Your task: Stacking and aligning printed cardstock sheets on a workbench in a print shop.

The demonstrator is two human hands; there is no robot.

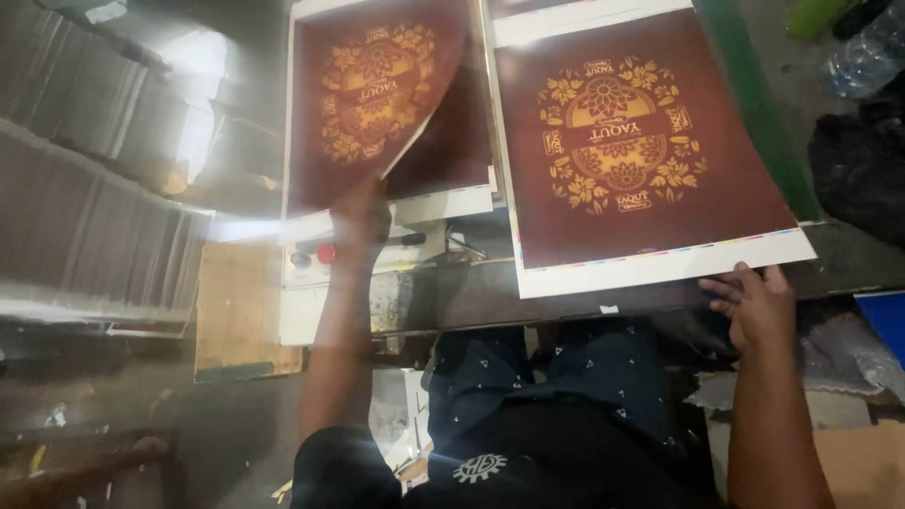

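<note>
I saw the right hand lying unclenched on the bench edge, just below the flat printed sheet, fingertips at its white margin. The left hand pinched a lifted sheet left of that flat one, curling above another print. I judged one sheet placed and one mid-transfer.

Wearing dark navy trousers with small pale triangle print, black top showing round white emblem; forearms bare.
</note>
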